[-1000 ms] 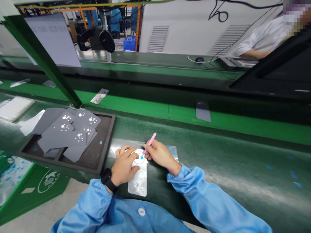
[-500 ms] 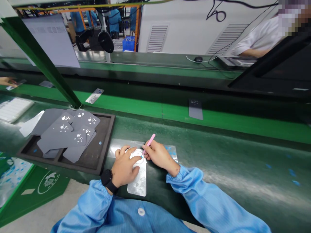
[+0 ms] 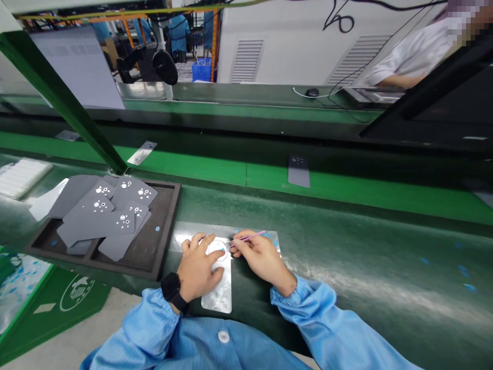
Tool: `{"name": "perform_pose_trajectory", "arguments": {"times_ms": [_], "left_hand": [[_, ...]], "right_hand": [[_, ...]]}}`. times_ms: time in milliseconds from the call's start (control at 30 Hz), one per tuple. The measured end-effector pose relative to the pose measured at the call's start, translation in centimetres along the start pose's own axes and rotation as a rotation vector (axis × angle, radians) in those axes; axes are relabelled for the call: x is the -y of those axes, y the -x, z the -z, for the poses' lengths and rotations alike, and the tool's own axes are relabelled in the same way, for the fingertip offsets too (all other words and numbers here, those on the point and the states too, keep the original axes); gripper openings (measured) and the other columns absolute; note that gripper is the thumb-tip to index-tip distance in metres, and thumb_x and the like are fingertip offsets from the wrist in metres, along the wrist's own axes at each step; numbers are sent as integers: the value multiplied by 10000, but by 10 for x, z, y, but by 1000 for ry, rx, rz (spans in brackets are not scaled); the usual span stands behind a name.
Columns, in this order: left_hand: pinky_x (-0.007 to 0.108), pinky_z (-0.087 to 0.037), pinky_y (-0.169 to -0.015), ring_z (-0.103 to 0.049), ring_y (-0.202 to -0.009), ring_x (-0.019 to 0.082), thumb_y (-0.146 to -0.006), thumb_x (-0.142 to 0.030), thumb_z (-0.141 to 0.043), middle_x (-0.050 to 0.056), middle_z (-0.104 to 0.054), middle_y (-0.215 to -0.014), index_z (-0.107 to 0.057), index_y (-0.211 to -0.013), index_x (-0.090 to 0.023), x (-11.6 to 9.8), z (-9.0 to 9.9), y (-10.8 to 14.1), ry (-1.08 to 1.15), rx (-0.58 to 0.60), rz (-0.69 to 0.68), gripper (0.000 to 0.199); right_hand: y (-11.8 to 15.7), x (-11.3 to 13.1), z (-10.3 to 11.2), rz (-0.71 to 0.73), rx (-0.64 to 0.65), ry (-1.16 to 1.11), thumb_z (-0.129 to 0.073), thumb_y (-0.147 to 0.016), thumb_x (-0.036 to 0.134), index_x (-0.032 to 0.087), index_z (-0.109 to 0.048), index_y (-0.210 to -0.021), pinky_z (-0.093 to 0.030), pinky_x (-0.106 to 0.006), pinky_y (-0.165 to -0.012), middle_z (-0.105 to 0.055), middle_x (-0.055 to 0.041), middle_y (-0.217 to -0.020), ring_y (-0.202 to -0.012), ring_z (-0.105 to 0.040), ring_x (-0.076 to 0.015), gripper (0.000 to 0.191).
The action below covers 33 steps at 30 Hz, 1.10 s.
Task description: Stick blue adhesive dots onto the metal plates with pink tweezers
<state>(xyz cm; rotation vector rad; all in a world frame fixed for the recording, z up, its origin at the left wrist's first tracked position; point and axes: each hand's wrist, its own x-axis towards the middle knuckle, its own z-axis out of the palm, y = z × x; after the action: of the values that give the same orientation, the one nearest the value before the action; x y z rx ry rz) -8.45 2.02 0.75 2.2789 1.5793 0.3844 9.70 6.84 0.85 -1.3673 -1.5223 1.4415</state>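
A silvery phone-shaped sheet (image 3: 217,295), with a white patch and a ring outline near its top, lies on the green bench before me. My left hand (image 3: 198,270) rests on it with fingers spread, the index fingertip close to a small blue bit (image 3: 223,249). Pink tweezers (image 3: 253,236) are pinched in my right hand (image 3: 265,262); they lie nearly level, their tips at the right side of the ring. Under both hands runs a clear film strip (image 3: 185,234) with blue bits at its right end.
On my left, a dark tray (image 3: 169,221) holds several overlapping grey sheets (image 3: 90,223) with punched holes. Beyond the bench, a green conveyor (image 3: 215,167) carries a silvery sheet (image 3: 142,153) and a grey sheet (image 3: 299,172). A green post (image 3: 73,108) slants at left; a person sits far right.
My right hand has shifted slightly right and the tweezers have tipped from steep to nearly level. The sheets on the conveyor have moved left. Another person's hand at far left has left view.
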Motion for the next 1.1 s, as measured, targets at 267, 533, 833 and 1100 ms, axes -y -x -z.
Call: {"name": "perform_pose_trajectory", "arguments": {"times_ms": [267, 533, 833, 1100], "left_hand": [[534, -316, -888, -360, -1212, 346, -764, -289, -684, 100, -491, -1350, -668, -1059, -286, 2, -2, 0, 10, 8, -15, 295], [534, -320, -881, -371, -1210, 352, -761, -300, -696, 100, -490, -1357, -668, -1062, -288, 3, -2, 1, 19, 8, -9, 302], [527, -322, -882, -375, -1208, 342, -761, -292, -694, 95, -493, -1358, -667, -1062, -290, 1, -1, 0, 5, 10, 5, 302], [524, -323, -883, -383, -1204, 341, -758, -297, -699, 92, -501, -1354, -671, -1049, -288, 2, -2, 1, 8, -2, 7, 293]], "right_hand": [[7, -1, -5, 193, -13, 353, -525, -837, 372, 241, -600, -680, -479, -297, -641, -683, -22, -683, -649, -623, -183, 217], [8, -9, -8, 242, -14, 381, -512, -868, 352, 240, -618, -729, -493, -293, -669, -690, -29, -718, -694, -643, -191, 208], [11, -12, -10, 347, -49, 502, -465, -903, 347, 238, -611, -739, -482, -304, -661, -681, -42, -707, -678, -640, -199, 245], [12, -12, -9, 403, -58, 524, -468, -896, 317, 235, -576, -715, -467, -293, -628, -643, -35, -658, -624, -620, -193, 227]]}}
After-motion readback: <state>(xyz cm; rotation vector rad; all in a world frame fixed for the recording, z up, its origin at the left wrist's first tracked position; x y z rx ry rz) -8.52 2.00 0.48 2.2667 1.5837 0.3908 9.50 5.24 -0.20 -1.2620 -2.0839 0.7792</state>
